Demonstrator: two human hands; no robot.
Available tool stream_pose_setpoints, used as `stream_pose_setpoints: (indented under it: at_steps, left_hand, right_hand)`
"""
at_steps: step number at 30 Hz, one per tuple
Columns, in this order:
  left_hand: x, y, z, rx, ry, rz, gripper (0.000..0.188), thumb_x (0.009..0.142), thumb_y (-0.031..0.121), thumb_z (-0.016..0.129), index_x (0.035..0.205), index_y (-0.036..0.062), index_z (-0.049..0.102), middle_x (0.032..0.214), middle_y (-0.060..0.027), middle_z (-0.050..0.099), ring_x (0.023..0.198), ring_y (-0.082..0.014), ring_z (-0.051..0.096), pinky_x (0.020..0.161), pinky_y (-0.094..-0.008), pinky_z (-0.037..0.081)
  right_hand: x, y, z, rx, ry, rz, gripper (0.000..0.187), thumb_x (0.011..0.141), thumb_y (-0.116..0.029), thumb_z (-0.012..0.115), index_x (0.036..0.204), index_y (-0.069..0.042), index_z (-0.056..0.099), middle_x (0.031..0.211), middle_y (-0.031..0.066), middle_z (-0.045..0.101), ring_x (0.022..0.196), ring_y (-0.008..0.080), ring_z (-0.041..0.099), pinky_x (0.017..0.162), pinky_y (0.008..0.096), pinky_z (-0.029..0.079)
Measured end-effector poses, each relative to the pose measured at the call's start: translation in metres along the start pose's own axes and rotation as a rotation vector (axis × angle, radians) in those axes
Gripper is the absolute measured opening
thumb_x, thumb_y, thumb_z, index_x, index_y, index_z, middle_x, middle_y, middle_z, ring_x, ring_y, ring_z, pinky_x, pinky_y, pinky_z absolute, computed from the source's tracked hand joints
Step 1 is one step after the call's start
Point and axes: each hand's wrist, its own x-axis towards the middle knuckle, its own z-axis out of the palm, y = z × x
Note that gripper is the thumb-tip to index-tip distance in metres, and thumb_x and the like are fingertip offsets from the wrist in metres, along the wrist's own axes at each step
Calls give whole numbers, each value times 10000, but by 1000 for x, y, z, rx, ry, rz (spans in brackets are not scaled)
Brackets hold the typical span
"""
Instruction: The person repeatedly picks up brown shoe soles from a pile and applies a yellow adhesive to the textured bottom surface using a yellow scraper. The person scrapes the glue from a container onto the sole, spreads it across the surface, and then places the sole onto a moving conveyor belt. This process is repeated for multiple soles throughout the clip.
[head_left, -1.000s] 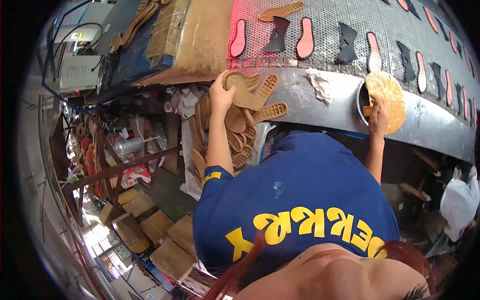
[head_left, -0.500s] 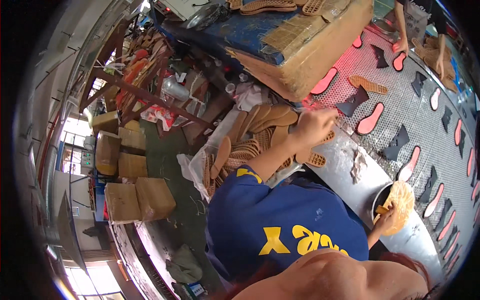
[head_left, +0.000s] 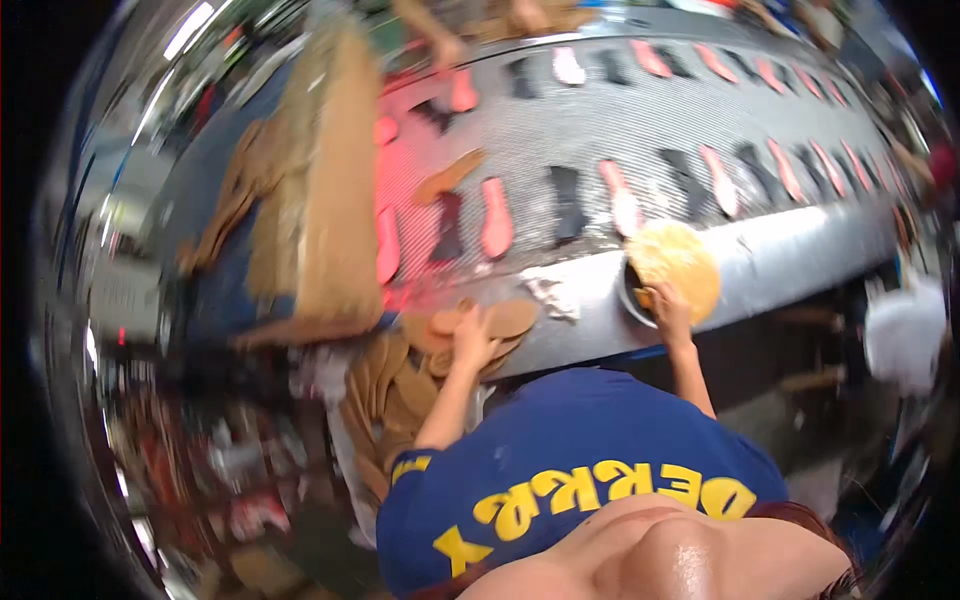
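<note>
Brown soles [head_left: 515, 318] lie under the half-curled left hand [head_left: 474, 345] by the metal table's edge [head_left: 592, 332]; the right hand [head_left: 668, 308] curls at the yellow-topped pot [head_left: 690, 272], both grips too blurred to tell. Careless nudging could drop soles.

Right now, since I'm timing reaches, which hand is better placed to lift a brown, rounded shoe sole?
Probably the left hand: it is at the brown, rounded shoe soles, while the right hand is farther off, at the round, yellow disc.

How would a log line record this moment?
left hand on brown soles | right hand at yellow-topped pot | mesh surface: pink insoles, black pieces
</note>
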Motion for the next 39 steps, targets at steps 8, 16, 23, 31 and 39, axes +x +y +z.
stream_pose_setpoints:
  at_steps: [8, 16, 23, 31, 39]
  left_hand:
    - [45, -29, -47, 25, -332, 99, 656, 649, 390, 822, 1177, 86, 580, 1144, -149, 548, 1070, -343, 562, 904, -443, 472]
    - [36, -57, -39, -1338, -343, -377, 303, 923, 134, 574, 1205, 25, 583, 1172, -111, 640, 1046, -270, 616, 878, -365, 503]
    - [7, -7, -71, -2507, -256, -60, 472, 1013, 353, 421, 1364, 40, 457, 1274, -151, 569, 1100, -279, 588, 972, -548, 476]
    - [-2, 19, -77, -2604, -308, -190, 589, 982, 402, 342, 1443, 36, 361, 1471, -245, 370, 1057, -354, 599, 801, -485, 533]
    - [8, 38, -55, -2516, -361, -650, 694, 900, 424, 523, 1423, -2, 360, 1339, -296, 465, 1124, -402, 570, 932, -576, 485]
  right_hand:
    - [-22, 21, 2, -81, 216, 130, 160, 887, -129, 624, 1012, -33, 652, 940, 180, 622, 890, 362, 608, 774, 422, 486]
    - [-36, 38, 15, -29, 263, 157, 184, 820, -55, 666, 1001, -72, 639, 933, 177, 608, 881, 374, 606, 767, 428, 490]
    - [-39, 42, 48, -271, 251, 96, 104, 857, -122, 663, 957, -92, 658, 863, 127, 573, 747, 325, 629, 646, 410, 505]
    - [-38, 41, 67, -287, 296, 256, 124, 853, -200, 681, 964, -148, 701, 818, 115, 549, 714, 319, 610, 625, 414, 489]
    - [-39, 55, 69, -32, 310, 342, 146, 863, -195, 674, 994, -147, 715, 869, 133, 569, 727, 304, 607, 666, 395, 490]
